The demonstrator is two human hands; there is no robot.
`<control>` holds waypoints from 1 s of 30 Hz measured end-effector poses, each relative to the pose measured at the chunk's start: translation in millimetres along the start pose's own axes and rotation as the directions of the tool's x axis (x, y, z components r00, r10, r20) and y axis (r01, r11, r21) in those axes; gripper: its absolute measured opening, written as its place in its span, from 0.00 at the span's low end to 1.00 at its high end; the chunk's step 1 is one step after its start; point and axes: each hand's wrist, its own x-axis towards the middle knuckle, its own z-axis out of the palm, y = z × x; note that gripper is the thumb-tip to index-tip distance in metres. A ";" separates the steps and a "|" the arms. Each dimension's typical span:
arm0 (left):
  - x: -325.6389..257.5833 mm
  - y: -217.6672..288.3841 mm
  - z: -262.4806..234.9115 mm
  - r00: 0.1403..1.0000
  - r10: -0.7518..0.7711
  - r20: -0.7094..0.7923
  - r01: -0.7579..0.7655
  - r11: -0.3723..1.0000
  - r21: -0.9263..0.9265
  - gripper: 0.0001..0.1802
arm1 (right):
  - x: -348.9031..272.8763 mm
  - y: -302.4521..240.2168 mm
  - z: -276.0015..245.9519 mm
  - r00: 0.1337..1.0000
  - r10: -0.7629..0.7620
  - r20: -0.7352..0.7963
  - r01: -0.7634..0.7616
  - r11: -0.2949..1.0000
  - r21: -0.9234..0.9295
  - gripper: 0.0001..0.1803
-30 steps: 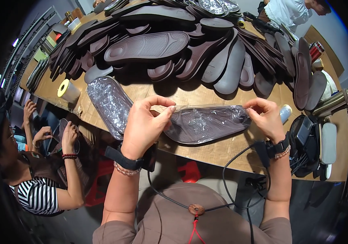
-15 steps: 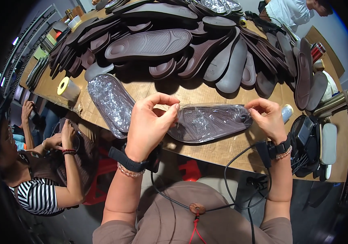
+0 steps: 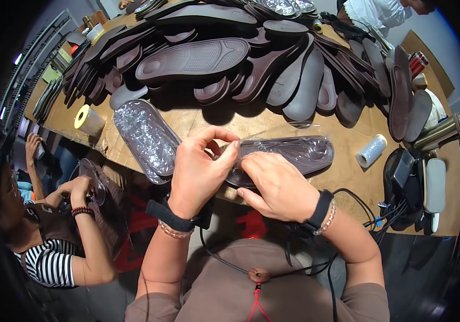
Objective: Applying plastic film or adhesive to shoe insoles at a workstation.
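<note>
A dark brown shoe insole [image 3: 313,154] lies sole-up or footbed-up, I cannot tell which, on the table's near edge, with clear plastic film [image 3: 294,130] over it and standing loose along its far side. At the insole's left end my left hand [image 3: 197,169] is closed, thumb and forefinger pinching the film. My right hand [image 3: 281,188] lies over the insole's left half, fingertips close to the left hand, thumb spread away. Both hands hide that end of the insole. Left of them rests a film-wrapped set of insoles [image 3: 145,138], shiny and wrinkled.
A big heap of brown insoles [image 3: 195,59] spreads across the far table. A small film roll [image 3: 371,151] lies at right, near a black bag [image 3: 399,180] with cables. A yellowish tape roll [image 3: 89,119] stands at left. A seated person in stripes [image 3: 47,263] works at lower left.
My right hand has let go of the film at the insole's right end and moved left beside my left hand. The film's right part now stands loose, and the small roll is uncovered.
</note>
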 end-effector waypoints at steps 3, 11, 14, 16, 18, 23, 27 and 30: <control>-0.8 2.1 2.5 1.000 0.002 0.029 -0.003 0.999 0.042 0.07 | 0.5 7.7 13.2 1.000 -0.005 -0.018 0.004 0.999 -0.036 0.20; -3.7 -4.4 -2.5 0.997 -0.047 0.053 0.048 0.999 -0.006 0.04 | -23.3 56.2 -57.6 0.823 0.153 -0.547 -0.350 0.895 -0.276 0.31; 0.2 -1.0 -0.1 0.998 -0.016 0.061 0.019 0.999 -0.049 0.04 | -39.4 92.3 -75.3 0.839 0.283 -0.465 -0.359 0.929 -0.083 0.28; -1.4 -4.7 0.9 0.999 -0.019 0.049 0.023 0.996 -0.083 0.03 | -41.0 99.5 -77.4 0.827 0.504 -0.250 -0.381 0.828 0.411 0.18; -3.5 -8.2 -2.0 0.997 -0.057 0.049 0.063 0.990 -0.128 0.04 | -49.3 102.9 -71.8 0.842 0.439 -0.314 -0.324 0.876 0.356 0.14; -18.6 -24.0 -6.3 0.998 0.053 0.043 -0.051 0.998 -0.039 0.04 | -71.9 107.1 -65.4 0.893 0.268 -0.363 -0.233 0.963 0.137 0.12; -27.0 -28.1 -7.8 0.945 0.318 0.074 -0.326 0.930 0.167 0.08 | -87.8 106.7 -56.6 0.919 0.277 -0.281 -0.266 0.961 0.079 0.14; -30.5 -29.5 -1.2 0.956 0.285 0.074 -0.294 0.926 0.238 0.10 | -91.0 104.6 -50.1 0.927 0.267 -0.264 -0.274 0.962 0.012 0.14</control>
